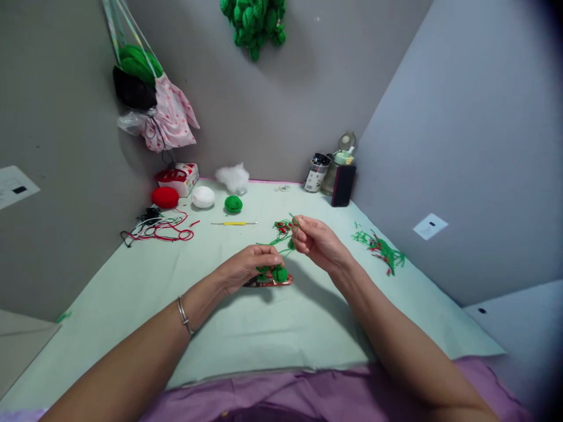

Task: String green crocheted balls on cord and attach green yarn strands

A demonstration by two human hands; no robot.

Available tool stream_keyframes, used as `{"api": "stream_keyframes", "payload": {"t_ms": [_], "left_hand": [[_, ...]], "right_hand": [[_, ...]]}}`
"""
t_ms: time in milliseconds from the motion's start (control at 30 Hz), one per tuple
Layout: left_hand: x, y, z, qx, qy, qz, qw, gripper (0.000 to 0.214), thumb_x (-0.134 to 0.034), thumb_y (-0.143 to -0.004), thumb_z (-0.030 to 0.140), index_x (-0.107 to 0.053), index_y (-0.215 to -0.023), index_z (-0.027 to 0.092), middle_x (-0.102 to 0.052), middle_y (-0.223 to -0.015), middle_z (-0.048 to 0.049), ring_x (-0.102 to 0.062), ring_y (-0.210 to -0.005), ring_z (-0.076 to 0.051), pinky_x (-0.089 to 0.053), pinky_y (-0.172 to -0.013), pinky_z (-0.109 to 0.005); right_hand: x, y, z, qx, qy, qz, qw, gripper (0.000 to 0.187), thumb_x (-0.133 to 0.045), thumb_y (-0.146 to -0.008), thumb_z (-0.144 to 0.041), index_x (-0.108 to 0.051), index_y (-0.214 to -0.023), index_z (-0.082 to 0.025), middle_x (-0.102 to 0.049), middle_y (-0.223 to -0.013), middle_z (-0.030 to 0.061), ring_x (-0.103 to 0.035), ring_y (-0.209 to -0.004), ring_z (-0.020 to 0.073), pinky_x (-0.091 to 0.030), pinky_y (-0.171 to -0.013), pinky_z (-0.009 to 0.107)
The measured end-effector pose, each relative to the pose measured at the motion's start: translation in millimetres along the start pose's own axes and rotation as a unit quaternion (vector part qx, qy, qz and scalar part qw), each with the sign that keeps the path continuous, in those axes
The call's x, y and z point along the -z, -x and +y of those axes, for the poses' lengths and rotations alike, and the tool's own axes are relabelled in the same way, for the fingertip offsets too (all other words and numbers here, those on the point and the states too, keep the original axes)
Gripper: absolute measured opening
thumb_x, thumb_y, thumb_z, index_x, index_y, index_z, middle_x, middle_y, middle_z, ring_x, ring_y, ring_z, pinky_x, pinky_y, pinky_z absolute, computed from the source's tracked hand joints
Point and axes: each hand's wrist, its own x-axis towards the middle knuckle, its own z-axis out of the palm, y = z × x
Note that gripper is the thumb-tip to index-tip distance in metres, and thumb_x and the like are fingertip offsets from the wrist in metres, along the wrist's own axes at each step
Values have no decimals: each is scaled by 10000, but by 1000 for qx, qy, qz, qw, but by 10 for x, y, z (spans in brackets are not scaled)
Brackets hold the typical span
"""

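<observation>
Your left hand [253, 264] has its fingers closed on a small green piece [280, 274], about the middle of the surface [264, 346], just over a flat red-rimmed object [285, 281]. Your right hand [317, 239], farther and to the right, pinches a thin green strand [293, 217] between thumb and finger. I cannot tell whether this strand is joined to the piece. If it is, too strong a pull may deform the piece or take it out of your left fingers; if your pinch is too light, the thin strand may slip away. Other green strands [276, 241] lie between your hands, near the green-and-red pieces [282, 226], so they may tangle together. A loop may also catch on the red-rimmed object, because it lies so close. The yellow hook [234, 223], beyond your left hand, seems a smaller risk.
</observation>
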Motion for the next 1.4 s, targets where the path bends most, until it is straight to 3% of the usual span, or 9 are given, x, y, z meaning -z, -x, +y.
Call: {"api": "stream_keyframes", "payload": {"t_ms": [100, 300, 467, 633, 700, 867, 1000, 1167, 1400], "left_hand": [[0, -3, -1, 5, -7, -9, 1000, 281, -792, -728, 388, -633, -738, 157, -593, -689, 3, -512, -619, -112, -407, -647, -268], [-28, 20, 25, 8, -10, 5, 1000, 253, -773, -731, 359, -605, -721, 170, -582, -669, 15, -523, -606, -112, -422, -662, -277], [-4, 17, -2, -18, 58, -2, 998, 176, -729, -819, 334, -657, -860, 179, -666, -862, -33, -665, -788, -159, -501, -837, -326], [73, -26, -34, -68, 112, 20, 991, 284, -700, -881, 384, -660, -1113, 226, -683, -925, -37, -691, -803, -163, -538, -885, -362], [90, -27, -15, -92, 126, 35, 987, 295, -705, -881, 404, -679, -1098, 206, -683, -953, -44, -685, -824, -153, -538, -899, -337], [89, -10, 69, -123, 134, 73, 981, 298, -827, -764, 217, -717, -1037, 169, -683, -962, -29, -663, -839, -119, -524, -886, -258], [90, -22, 80, -144, 155, 101, 972, 222, -773, -832, 329, -735, -926, 132, -690, -992, -68, -653, -868, -141, -544, -914, -298], [96, -19, 87, -132, 161, 108, 972, 280, -726, -871, 389, -735, -976, 129, -691, -917, -74, -655, -861, -156, -555, -883, -297], [86, -9, 94, -144, 165, 108, 970, 233, -760, -842, 361, -688, -899, 147, -667, -890, -40, -659, -810, -148, -557, -808, -290]], "right_hand": [[-32, 4, -9, 15, -5, -7, 1000, 387, -833, -762, -370, -505, -731, -167, -391, -557, -85, -327, -452, 33, -220, -424, 175], [2, -14, -29, 34, -1, 42, 999, 434, -859, -698, -366, -463, -719, -190, -348, -580, -89, -255, -483, 45, -186, -447, 195], [81, -29, -69, 48, 40, 74, 995, 376, -842, -679, -379, -535, -801, -199, -510, -686, -52, -274, -506, 58, -215, -440, 210], [108, -38, -95, 63, 48, 98, 992, 402, -844, -667, -342, -630, -978, -202, -656, -837, -10, -348, -510, 49, -250, -419, 193], [103, -41, -95, 62, 50, 101, 992, 429, -848, -666, -347, -652, -1019, -203, -689, -882, 4, -373, -503, 40, -266, -410, 186], [94, -38, -75, 52, 35, 112, 992, 385, -879, -631, -343, -676, -920, -189, -721, -881, 23, -437, -506, 39, -320, -422, 180], [46, -6, -54, 66, 60, 94, 992, 337, -865, -654, -396, -657, -807, -179, -696, -796, 15, -430, -492, 49, -336, -434, 200], [-43, 45, -18, 85, 118, 77, 986, 294, -858, -679, -387, -659, -720, -175, -547, -579, -37, -436, -504, 76, -359, -487, 230], [-95, 93, 25, 140, 250, 92, 954, 262, -805, -755, -397, -660, -722, -181, -554, -610, -24, -475, -552, 106, -391, -555, 269]]}}
